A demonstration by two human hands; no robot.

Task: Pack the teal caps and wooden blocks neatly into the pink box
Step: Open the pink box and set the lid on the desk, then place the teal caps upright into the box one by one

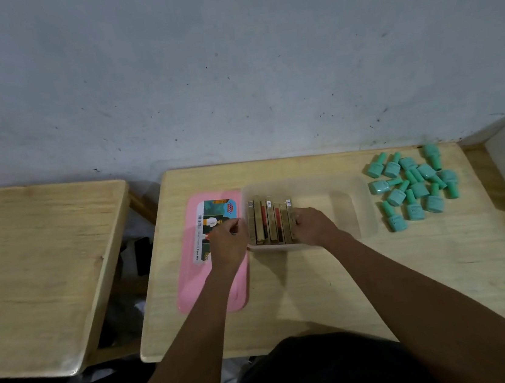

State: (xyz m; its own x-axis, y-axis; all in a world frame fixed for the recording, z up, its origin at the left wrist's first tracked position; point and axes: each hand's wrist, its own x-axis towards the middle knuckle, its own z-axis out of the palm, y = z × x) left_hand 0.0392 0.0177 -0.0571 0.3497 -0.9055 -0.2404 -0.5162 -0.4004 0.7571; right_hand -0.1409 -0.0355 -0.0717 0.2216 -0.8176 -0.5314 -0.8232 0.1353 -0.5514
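Head | left hand (228,240) curled, grip unclear | right hand (311,225) pressing oblong wooden blocks (269,222)

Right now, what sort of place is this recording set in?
Probably a makeshift packing or sorting station in a plain room, not a home kitchen or lab: two bare wooden tables pushed against a scuffed, marked wall, and a loose pile of identical teal caps.

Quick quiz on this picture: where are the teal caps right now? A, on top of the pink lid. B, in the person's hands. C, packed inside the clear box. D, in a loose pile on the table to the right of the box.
D: the teal caps lie in a loose pile on the table, right of the clear box, which holds only blocks.
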